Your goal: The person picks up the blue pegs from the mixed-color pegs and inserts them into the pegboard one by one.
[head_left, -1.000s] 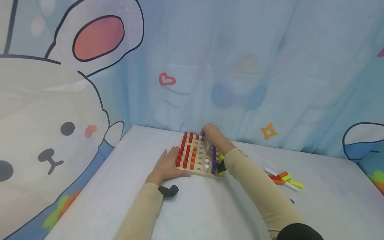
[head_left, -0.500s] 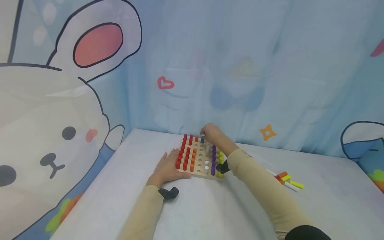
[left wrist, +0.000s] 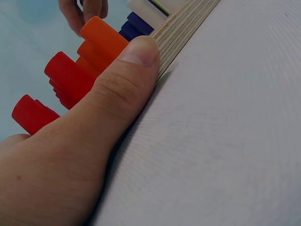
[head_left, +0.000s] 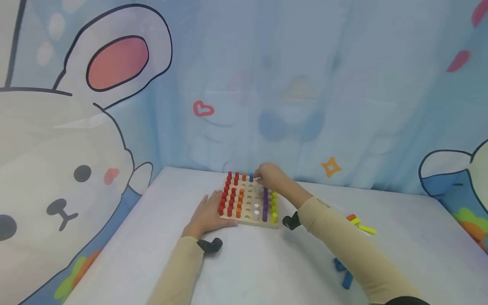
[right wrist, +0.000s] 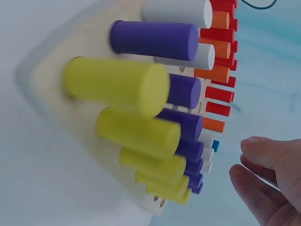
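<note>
Head view: blue cartoon backdrop (head_left: 228, 55) sits beyond the fingers of both hands. White table (head_left: 267, 267) is below them and extends back toward the person. Right sleeve (head_left: 339, 243) and left sleeve (head_left: 173, 271), both tan, lie behind their hands' fingers. Wooden peg board (head_left: 248, 221) is on the table between the two hands: right of the left fingers, below the right fingertips. Left hand (head_left: 209, 215): fingers straight along the board's left side, thumb straight along its near edge; left wrist view has that thumb resting against the plywood edge. Right hand (head_left: 272, 177): over the far part of the board; right wrist view shows thumb and index tips parted, background visible in the gap. Can't tell how all its other fingers lie. Black wrist units (head_left: 210, 245), one per arm, sit behind the fingers. Pegs, counting rightward from the left fingers: red pegs (head_left: 221, 210) closest in two columns, orange pegs (head_left: 238, 213) next, then a column of mostly round holes, white pegs (right wrist: 178, 12), purple pegs (right wrist: 157, 40), yellow pegs (right wrist: 115, 84) last. Blue peg (head_left: 251, 178) stands at the far end of the hole column, just left of the right fingertips. Loose yellow and orange pegs (head_left: 367, 229) lie right of the right fingers and nearer the person; loose blue pegs (head_left: 347, 280) lie further back again, beside the right sleeve.
</note>
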Demonstrator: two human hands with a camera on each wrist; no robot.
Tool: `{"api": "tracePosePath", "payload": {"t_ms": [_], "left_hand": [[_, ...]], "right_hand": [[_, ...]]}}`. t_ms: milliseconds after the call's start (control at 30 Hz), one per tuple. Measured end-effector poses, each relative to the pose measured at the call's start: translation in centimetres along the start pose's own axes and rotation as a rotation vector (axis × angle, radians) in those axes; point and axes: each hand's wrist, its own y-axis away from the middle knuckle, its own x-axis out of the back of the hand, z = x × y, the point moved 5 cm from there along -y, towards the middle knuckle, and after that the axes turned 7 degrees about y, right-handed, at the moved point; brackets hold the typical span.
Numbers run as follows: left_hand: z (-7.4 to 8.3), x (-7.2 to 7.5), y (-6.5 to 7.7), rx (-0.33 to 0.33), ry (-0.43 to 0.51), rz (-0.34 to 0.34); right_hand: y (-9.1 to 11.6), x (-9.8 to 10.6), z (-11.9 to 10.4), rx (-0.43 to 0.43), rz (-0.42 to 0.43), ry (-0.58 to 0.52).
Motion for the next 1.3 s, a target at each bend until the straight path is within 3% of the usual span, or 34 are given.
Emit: {"api": "tracePosePath", "payload": {"t_ms": [433, 733, 1300], "left_hand": [[0.3, 0.3, 0.3, -0.004, 0.014, -0.004], [0.8, 0.5, 0.7, 0.0, 0.02, -0.022], [0.6, 0.3, 0.6, 0.007, 0.013, -0.029]], "right_hand": [[6.5, 1.3, 2.3, -0.031, 0.087, -0.07], [12.2, 1.9, 3.9, -0.052, 0.162, -0.103], [22.5, 0.8, 7.9, -0.172, 0.205, -0.158]]}}
